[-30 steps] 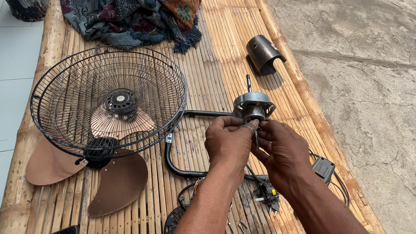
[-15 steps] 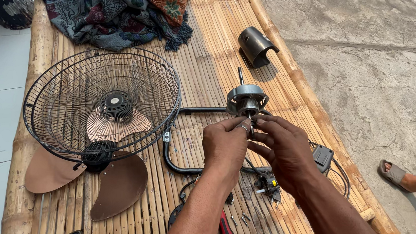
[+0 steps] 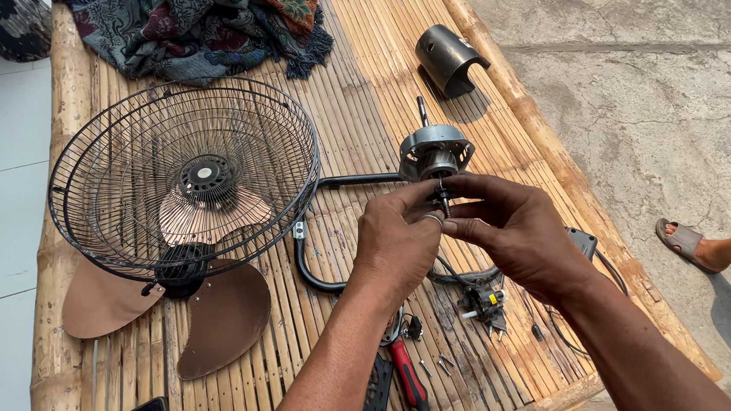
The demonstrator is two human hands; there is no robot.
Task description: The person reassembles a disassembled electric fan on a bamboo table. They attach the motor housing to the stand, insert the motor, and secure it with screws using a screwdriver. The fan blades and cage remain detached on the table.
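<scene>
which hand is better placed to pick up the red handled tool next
Left, probably. The left hand sits just above the red-handled tool near its wrist, while the right hand pinches the motor shaft and lies farther off.

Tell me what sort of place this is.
Probably an outdoor spot at a home, used for an informal fan repair: a slatted bamboo bench serves as the work surface, with cracked concrete ground beside it and a bundled patterned cloth at the far end.

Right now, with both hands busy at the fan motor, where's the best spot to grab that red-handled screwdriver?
Probably by the red handle, coming from the bench's near edge: the handle end points that way and lies clear, while the tip end is hidden under the left hand's forearm.
</scene>
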